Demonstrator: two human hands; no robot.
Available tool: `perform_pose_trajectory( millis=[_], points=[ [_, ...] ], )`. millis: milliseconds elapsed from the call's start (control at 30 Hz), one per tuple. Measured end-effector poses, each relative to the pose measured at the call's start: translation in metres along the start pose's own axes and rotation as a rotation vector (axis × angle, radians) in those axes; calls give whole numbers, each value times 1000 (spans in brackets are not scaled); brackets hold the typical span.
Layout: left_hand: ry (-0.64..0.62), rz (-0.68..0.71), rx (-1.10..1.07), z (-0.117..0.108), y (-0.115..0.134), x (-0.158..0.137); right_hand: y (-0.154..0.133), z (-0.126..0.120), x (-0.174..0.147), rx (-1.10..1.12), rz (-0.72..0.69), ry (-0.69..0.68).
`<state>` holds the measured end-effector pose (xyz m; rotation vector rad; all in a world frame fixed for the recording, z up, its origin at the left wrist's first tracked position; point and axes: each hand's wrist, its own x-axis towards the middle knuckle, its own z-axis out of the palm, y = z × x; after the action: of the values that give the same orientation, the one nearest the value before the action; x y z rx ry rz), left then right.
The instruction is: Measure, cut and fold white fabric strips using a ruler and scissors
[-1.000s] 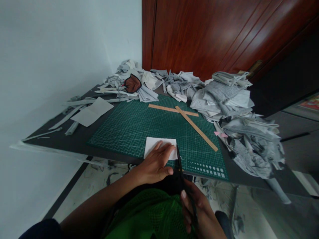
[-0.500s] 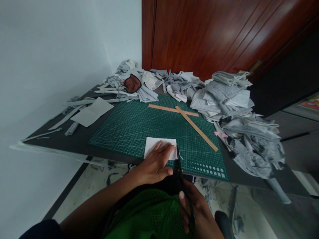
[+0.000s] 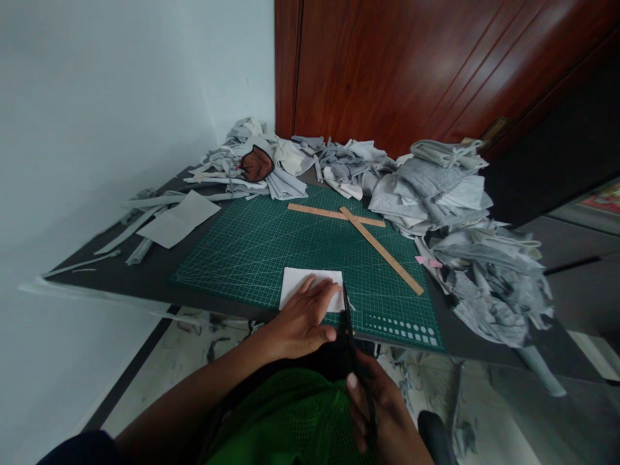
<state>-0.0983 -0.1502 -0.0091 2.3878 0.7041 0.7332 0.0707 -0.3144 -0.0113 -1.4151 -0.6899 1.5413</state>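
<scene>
A white rectangular piece of cloth (image 3: pixel 295 284) lies near the front edge of the green cutting mat (image 3: pixel 242 252). My left hand (image 3: pixel 310 320) rests flat on it, fingers stretched out and thumb apart. In my right hand (image 3: pixel 382 407), below the table edge, is a pair of black scissors (image 3: pixel 349 329). Their blades point away from me and lie along the cloth's right edge, where a thin strip of cloth sticks out beside them. The blades look nearly closed.
Two wooden rulers (image 3: pixel 382 248) cross on the mat. Grey fabric scraps (image 3: pixel 343 161) lie along the back, with a stack of folded fabric (image 3: pixel 431 187) at the right. A pale sheet (image 3: pixel 179 218) and narrow strips are at the left. The brown pouch-like piece (image 3: pixel 257 163) sits among scraps.
Almost nothing differs. Both hands, the cloth and the scissors stay in place, with only a slight shift of the camera view.
</scene>
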Motion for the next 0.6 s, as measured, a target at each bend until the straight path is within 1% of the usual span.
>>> perform_pose_trajectory(
  millis=[200, 400, 600],
  points=[
    [0, 5, 11, -1, 1, 1, -7, 3, -1, 58, 14, -3],
    [0, 7, 1, -2, 1, 3, -11, 6, 1, 151, 95, 51],
    [8, 9, -4, -2, 2, 2, -16, 1, 7, 102, 82, 50]
  ],
)
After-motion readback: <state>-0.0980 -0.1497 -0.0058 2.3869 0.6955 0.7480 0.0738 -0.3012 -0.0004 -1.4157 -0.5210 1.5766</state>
